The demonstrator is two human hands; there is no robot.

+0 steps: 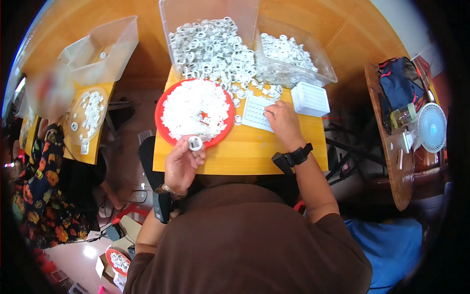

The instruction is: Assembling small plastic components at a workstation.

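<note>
My left hand (pixel 182 164) holds a small white ring-shaped plastic part (pixel 195 143) at the near rim of a red round tray (pixel 159 117) heaped with small white pieces. My right hand (pixel 283 122) rests fingertips-down on a white gridded tray (pixel 255 111) lying flat on the small wooden table (pixel 254 152); I cannot tell whether it pinches a piece. Both wrists wear dark bands with small black devices.
Two clear bins (pixel 210 19) (pixel 320 59) of white ring parts stand at the table's far edge, with loose parts spilled before them. A stack of white gridded trays (pixel 310 98) sits at the right. A person in a floral top works at a table on the left. A fan (pixel 433 126) and bag stand right.
</note>
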